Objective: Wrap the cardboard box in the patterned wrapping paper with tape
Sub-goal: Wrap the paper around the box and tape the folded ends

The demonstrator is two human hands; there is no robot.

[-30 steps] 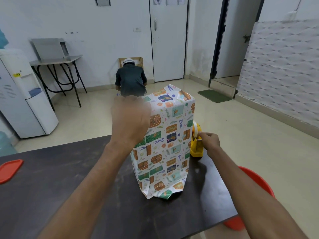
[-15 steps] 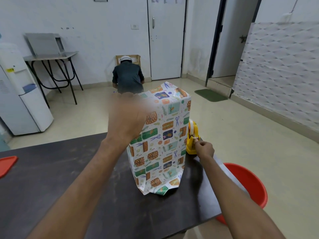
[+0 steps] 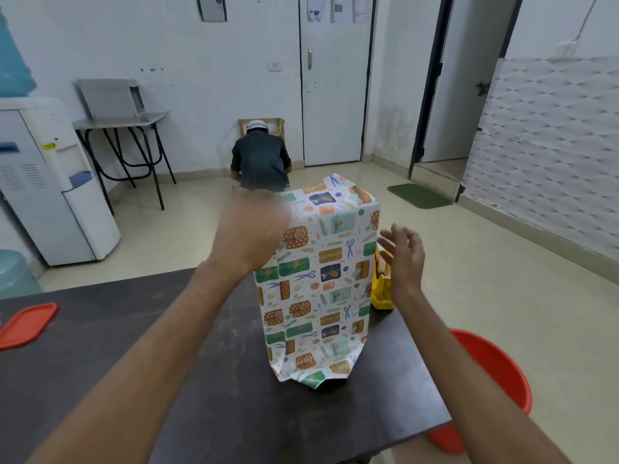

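The box wrapped in patterned paper (image 3: 321,279) stands upright on the dark table (image 3: 100,346), with loose paper ends crumpled at its base. My left hand (image 3: 251,229) presses on the box's top left corner; its fingers are blurred and partly hidden. My right hand (image 3: 402,259) hovers to the right of the box with its fingers spread, just above the yellow tape dispenser (image 3: 382,293). The dispenser stands on the table against the box's right side. I cannot make out any tape in the right hand.
A red lid (image 3: 26,323) lies at the table's left edge. A red tub (image 3: 495,373) sits on the floor beyond the right edge. A person (image 3: 261,159) crouches on the floor ahead. A water dispenser (image 3: 50,182) stands at the left.
My right hand has lifted off the tape dispenser and spread its fingers beside the box. My left hand stays on the box's top.
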